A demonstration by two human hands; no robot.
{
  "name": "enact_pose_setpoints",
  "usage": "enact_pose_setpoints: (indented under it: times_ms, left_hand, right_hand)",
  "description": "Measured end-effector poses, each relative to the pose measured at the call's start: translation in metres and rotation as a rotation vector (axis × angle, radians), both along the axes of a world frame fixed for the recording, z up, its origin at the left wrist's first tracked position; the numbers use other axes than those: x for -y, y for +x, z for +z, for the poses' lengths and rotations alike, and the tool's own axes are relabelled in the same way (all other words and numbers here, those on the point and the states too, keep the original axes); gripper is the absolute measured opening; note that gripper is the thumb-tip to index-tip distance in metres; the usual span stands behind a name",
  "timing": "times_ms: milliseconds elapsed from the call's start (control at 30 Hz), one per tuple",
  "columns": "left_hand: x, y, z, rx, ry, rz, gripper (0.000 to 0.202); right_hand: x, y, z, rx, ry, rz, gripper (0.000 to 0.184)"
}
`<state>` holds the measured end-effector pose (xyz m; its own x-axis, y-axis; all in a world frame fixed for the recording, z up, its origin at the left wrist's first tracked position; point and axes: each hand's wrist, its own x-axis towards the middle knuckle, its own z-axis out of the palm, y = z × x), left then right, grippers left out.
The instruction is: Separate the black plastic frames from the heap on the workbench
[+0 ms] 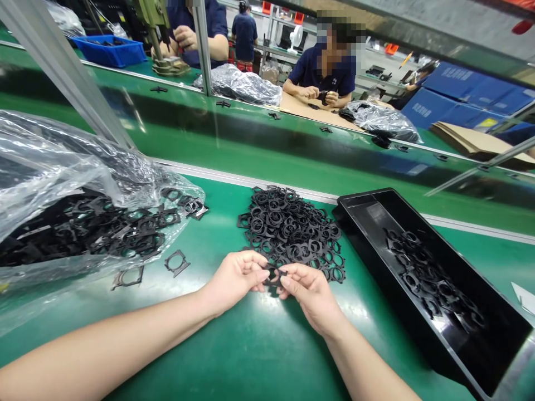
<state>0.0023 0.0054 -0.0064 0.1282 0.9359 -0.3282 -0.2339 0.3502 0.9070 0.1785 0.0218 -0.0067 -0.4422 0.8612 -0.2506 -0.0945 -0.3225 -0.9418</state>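
Currently | left hand (234,279), right hand (312,292): fingers pinching black part (273,267) between them | at near edge of heap (292,225) | long axis unclear

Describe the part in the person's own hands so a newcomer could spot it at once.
On the green tabletop, find the heap of black parts left of the black tray. At its near edge, the left hand and right hand hold one small black part. Unlike those piled behind it, it is pinched between fingers.
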Motion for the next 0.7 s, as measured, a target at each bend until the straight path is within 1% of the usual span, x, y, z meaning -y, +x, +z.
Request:
enact_pose_setpoints:
  times_ms: [67, 133, 233, 300, 367, 433, 533, 600, 700]
  left_hand:
    - [-0.0014, -0.0005, 0.0005, -0.006, 0.003, 0.0, 0.034]
    - [-0.0016, -0.0016, 0.0019, 0.002, -0.013, -0.029, 0.031]
    - [-0.0001, -0.0033, 0.0041, 0.102, -0.1, -0.072, 0.031]
    - [0.0005, -0.0042, 0.0047, 0.204, -0.158, -0.11, 0.033]
    - [0.0001, -0.0048, 0.0041, 0.247, -0.179, -0.166, 0.034]
    - [-0.0012, -0.0053, 0.0028, 0.172, -0.139, -0.219, 0.034]
    - [-0.0024, -0.0054, 0.0006, 0.012, -0.054, -0.269, 0.037]
    - [-0.0017, -0.0046, 0.0, -0.032, -0.019, -0.267, 0.039]
    - [0.0007, -0.0019, 0.0004, -0.093, 0.038, -0.221, 0.033]
  right_hand:
    - [-0.0009, 0.0007, -0.0002, 0.035, 0.02, -0.023, 0.023]
    - [-0.001, 0.0016, 0.001, 0.081, 0.05, -0.032, 0.022]
    - [-0.0005, 0.0031, 0.0049, 0.103, 0.066, 0.013, 0.023]
    - [-0.0009, 0.0038, 0.007, 0.064, 0.027, 0.057, 0.024]
    - [-0.0019, 0.0041, 0.0073, 0.015, -0.033, 0.085, 0.025]
    - [-0.003, 0.0042, 0.006, 0.001, -0.039, 0.078, 0.026]
    - [-0.003, 0.004, 0.0046, 0.037, 0.034, 0.048, 0.025]
    - [-0.0016, 0.0038, 0.0054, 0.057, 0.055, 0.062, 0.024]
    - [0.0006, 0.0028, 0.0069, 0.075, 0.066, 0.116, 0.024]
